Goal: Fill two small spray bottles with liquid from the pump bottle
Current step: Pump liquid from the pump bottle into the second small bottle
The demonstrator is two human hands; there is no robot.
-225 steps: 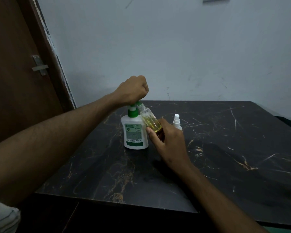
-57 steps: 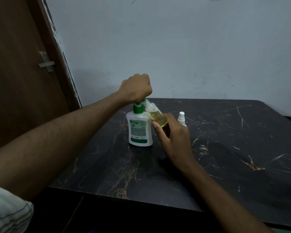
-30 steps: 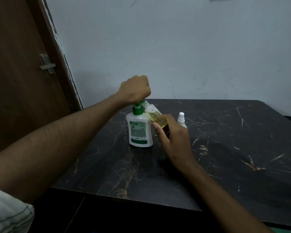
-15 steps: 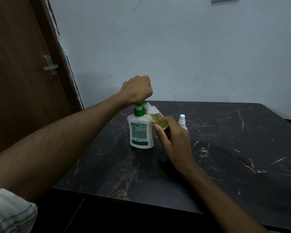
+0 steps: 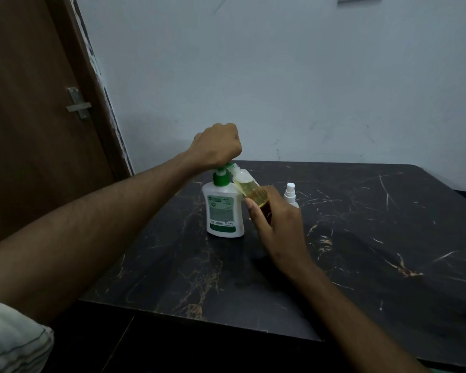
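A white pump bottle [image 5: 223,211] with a green pump stands on the dark marble table [image 5: 361,238]. My left hand [image 5: 217,145] is curled into a fist on top of the pump head, hiding most of it. My right hand [image 5: 277,224] grips a small clear spray bottle [image 5: 249,188], tilted with its open neck up against the pump spout; yellow liquid fills much of it. A second small spray bottle [image 5: 290,194] with a white spray cap stands upright just behind my right hand.
A brown door [image 5: 33,130] with a metal latch [image 5: 77,103] stands at the left, and a pale wall [image 5: 280,76] rises behind the table. The table's near edge [image 5: 199,319] runs across the lower part of the view.
Both hands stay in the same hold at the pump bottle. Over the frames the yellow liquid in the tilted bottle has risen; the view itself shifted slightly.
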